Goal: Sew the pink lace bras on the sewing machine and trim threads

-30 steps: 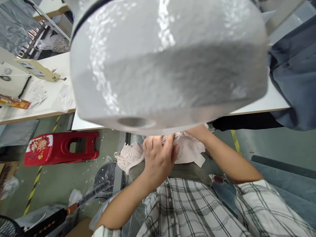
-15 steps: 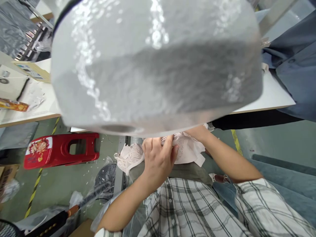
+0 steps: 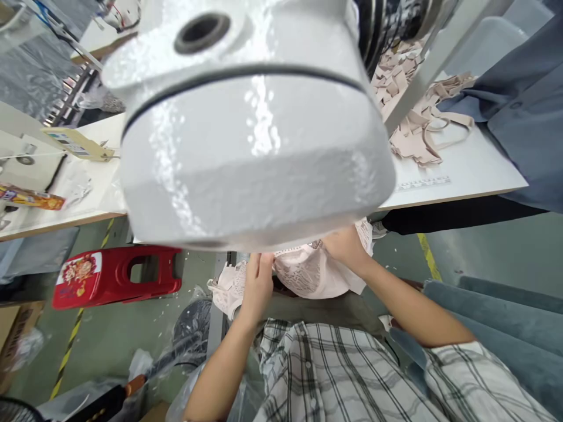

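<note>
A pale pink lace bra (image 3: 303, 274) hangs over my lap, below the front of a white sewing machine head (image 3: 259, 170). My left hand (image 3: 258, 281) grips it left of the middle, with fingers bent around the fabric. On the other side, my right hand (image 3: 345, 249) is closed on the upper edge of the right cup; its fingertips are partly hidden under the machine. One lace cup shows between my hands, and more lace lies left of my left hand. The needle area is out of sight behind the machine head.
Pale straps and fabric pieces (image 3: 409, 111) lie on the white table (image 3: 479, 170) at the right, near a person in a blue garment (image 3: 528, 117). A red plastic stool (image 3: 118, 275) is on the floor at the left. A snack packet (image 3: 33, 196) rests on the left table.
My left hand has moved left and turned upright, uncovering the lace cup. The bra is spread wider between my hands. The machine head appears smaller and lower as my view shifts back.
</note>
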A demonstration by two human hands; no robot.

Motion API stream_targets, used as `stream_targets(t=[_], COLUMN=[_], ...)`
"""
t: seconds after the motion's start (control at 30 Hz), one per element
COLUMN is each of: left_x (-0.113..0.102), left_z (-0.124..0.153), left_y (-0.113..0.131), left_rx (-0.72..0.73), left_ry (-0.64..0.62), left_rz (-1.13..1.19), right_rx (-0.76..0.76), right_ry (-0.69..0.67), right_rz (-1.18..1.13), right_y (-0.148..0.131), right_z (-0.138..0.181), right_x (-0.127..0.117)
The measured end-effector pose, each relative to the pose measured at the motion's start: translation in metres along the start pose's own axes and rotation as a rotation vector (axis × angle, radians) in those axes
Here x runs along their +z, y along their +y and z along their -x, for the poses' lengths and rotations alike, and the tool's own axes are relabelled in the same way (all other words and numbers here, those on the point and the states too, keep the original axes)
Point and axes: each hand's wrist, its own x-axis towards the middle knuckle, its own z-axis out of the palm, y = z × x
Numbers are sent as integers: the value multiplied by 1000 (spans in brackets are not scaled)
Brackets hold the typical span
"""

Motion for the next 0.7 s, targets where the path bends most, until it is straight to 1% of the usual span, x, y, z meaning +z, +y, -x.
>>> stream_targets(t=[0.07, 0.13, 0.3, 0.47, 0.6, 0.7], left_x=[1, 3, 5, 6, 5, 4], left_z=[-3, -4, -3, -5, -7, -9], left_y=[-6, -9, -2, 11, 20, 25], left_rx=[-64, -86, -163, -205, -216, -214], left_ry=[33, 67, 200, 217, 245, 241], left_rz=[50, 95, 242, 346, 354, 332], right_rx=[14, 28, 19, 23, 63, 79], right_ry=[7, -4, -37, -61, -113, -111], right_rz=[-24, -39, -71, -88, -88, -87], right_y=[0, -2, -7, -11, -16, -18], right_z=[6, 10, 14, 15, 15, 15], right_x=[-1, -2, -2, -4, -6, -6])
